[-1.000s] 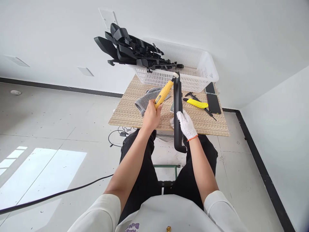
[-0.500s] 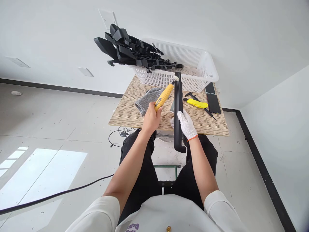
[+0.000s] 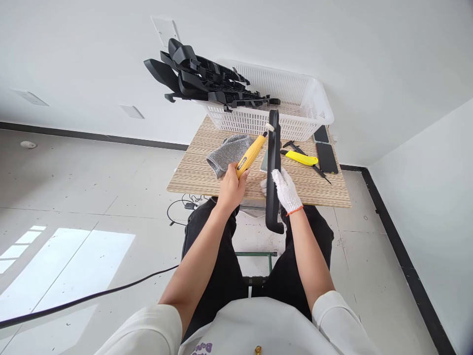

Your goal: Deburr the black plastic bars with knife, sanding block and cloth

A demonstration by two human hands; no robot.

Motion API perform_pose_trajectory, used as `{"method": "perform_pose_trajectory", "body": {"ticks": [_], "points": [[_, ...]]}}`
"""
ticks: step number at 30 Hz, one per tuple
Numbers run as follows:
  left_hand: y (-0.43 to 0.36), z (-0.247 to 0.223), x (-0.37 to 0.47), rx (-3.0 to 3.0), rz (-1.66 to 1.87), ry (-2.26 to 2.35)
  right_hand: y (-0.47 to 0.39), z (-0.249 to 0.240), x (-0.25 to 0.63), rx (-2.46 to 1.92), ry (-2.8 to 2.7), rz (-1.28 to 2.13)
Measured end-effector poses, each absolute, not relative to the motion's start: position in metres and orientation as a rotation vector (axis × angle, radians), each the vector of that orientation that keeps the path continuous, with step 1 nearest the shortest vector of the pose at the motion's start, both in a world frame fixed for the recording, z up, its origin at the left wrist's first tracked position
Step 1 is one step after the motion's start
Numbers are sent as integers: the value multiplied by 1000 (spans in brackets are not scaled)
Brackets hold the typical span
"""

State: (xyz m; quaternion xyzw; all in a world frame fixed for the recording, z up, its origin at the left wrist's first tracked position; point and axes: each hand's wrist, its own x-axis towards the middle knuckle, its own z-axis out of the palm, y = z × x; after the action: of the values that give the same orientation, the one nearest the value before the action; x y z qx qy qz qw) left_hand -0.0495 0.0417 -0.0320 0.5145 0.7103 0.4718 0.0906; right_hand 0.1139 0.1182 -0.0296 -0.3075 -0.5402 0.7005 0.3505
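Observation:
Bare, my left hand (image 3: 232, 186) is closed round the handle of a yellow rotary tool (image 3: 251, 157). The tool slants up and to the right, and its white round tip (image 3: 270, 127) lies against the upper part of a long black plastic trim piece (image 3: 272, 153). My right hand (image 3: 287, 191), in a white knit glove with an orange cuff edge, grips this piece near its middle. The piece stands nearly lengthwise to me, its hooked end over my lap. A grey cloth (image 3: 229, 154) lies left of the tool.
Behind, a white plastic basket (image 3: 308, 118) holds several black plastic parts (image 3: 210, 81), which jut out over its left side. On the wooden table (image 3: 199, 185) lie a yellow utility knife (image 3: 300, 158), black calipers (image 3: 320, 172) and two phones (image 3: 327, 158). A black cable (image 3: 111, 291) crosses on the left.
The rotary tool's tip has moved slightly down along the black trim piece, toward me. My left hand has shifted a little with it; my right hand keeps nearly the same place.

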Motion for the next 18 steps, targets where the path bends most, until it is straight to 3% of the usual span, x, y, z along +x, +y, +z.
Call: {"method": "perform_pose_trajectory", "body": {"ticks": [18], "points": [[1, -37, -35, 1519, 1212, 2165, 122, -36, 114, -787, -1314, 1811]]}}
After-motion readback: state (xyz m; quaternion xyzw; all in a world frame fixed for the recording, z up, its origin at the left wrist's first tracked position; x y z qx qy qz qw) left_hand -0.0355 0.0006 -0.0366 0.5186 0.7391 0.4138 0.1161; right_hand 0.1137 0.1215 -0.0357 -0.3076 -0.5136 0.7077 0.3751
